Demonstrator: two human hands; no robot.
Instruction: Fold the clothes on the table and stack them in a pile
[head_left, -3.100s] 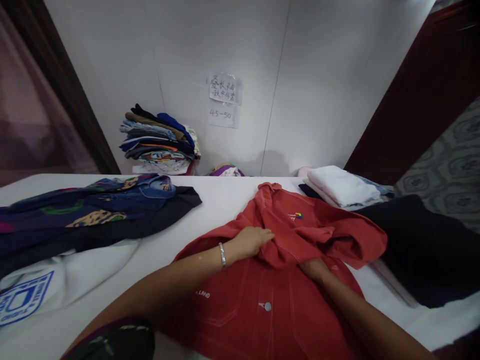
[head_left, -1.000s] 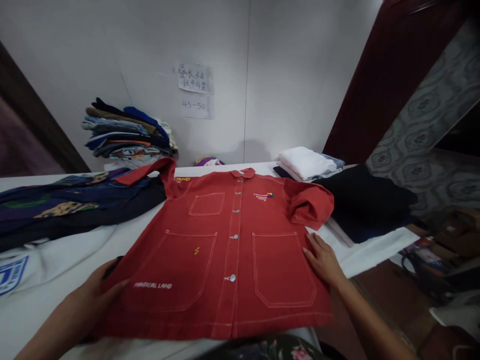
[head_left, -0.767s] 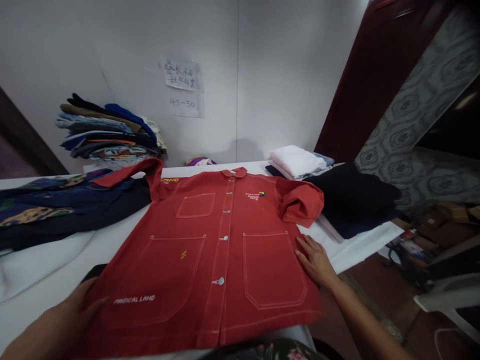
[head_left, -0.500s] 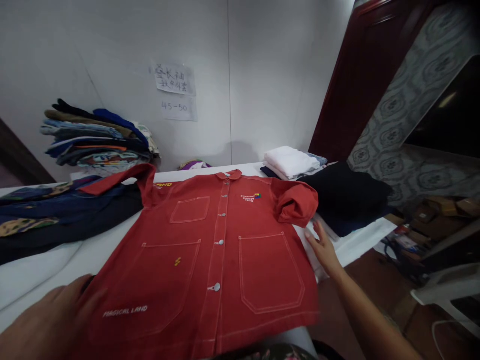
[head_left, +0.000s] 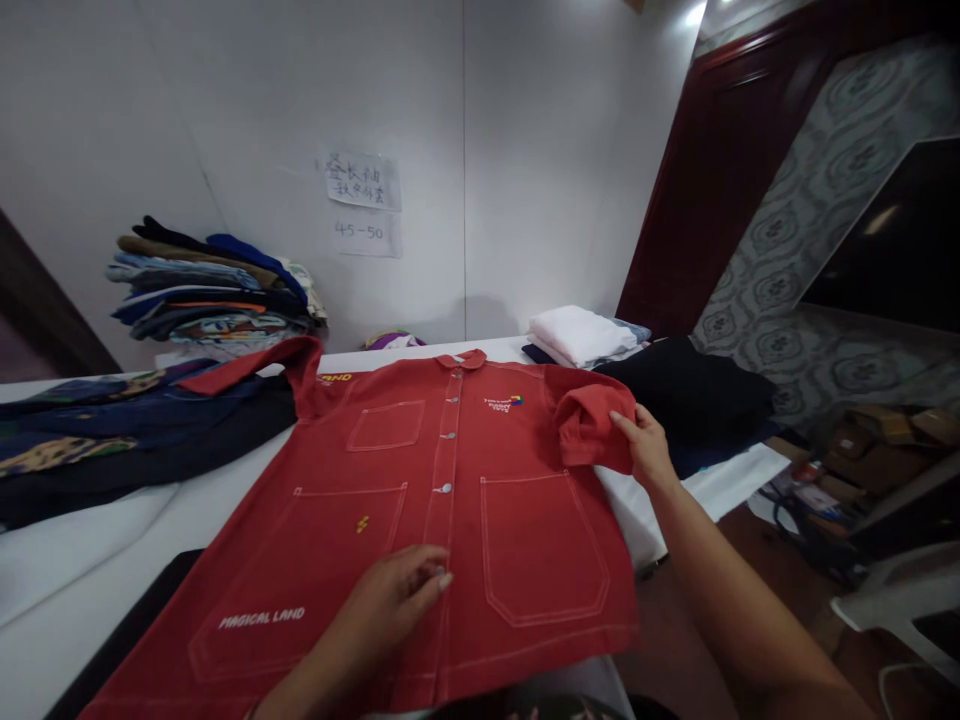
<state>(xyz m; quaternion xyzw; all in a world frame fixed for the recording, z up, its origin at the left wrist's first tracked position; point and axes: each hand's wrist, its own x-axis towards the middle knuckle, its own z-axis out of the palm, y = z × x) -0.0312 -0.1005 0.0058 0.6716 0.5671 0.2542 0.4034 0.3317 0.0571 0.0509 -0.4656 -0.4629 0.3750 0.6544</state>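
Note:
A red button-front jacket (head_left: 457, 520) lies spread front side up, its collar away from me, with white stitching and large pockets. My right hand (head_left: 646, 445) pinches the edge of the jacket's right-side sleeve (head_left: 596, 420), which is bunched and folded in. Over the lower front, beside the button placket, is my left hand (head_left: 394, 600), fingers loosely curled with a gap at the thumb and nothing seen in them. Whether it touches the cloth I cannot tell. The opposite sleeve (head_left: 300, 365) bends across dark clothes on the left.
A tall stack of folded clothes (head_left: 217, 290) stands at the back left. Dark garments (head_left: 97, 430) lie left on the white table (head_left: 165, 520). Folded white clothes (head_left: 577, 335) and a black pile (head_left: 690, 400) are at the right. Paper signs (head_left: 365, 205) hang on the wall.
My left hand has moved from the jacket's lower left edge to the middle front. My right hand has moved up and taken hold of the sleeve.

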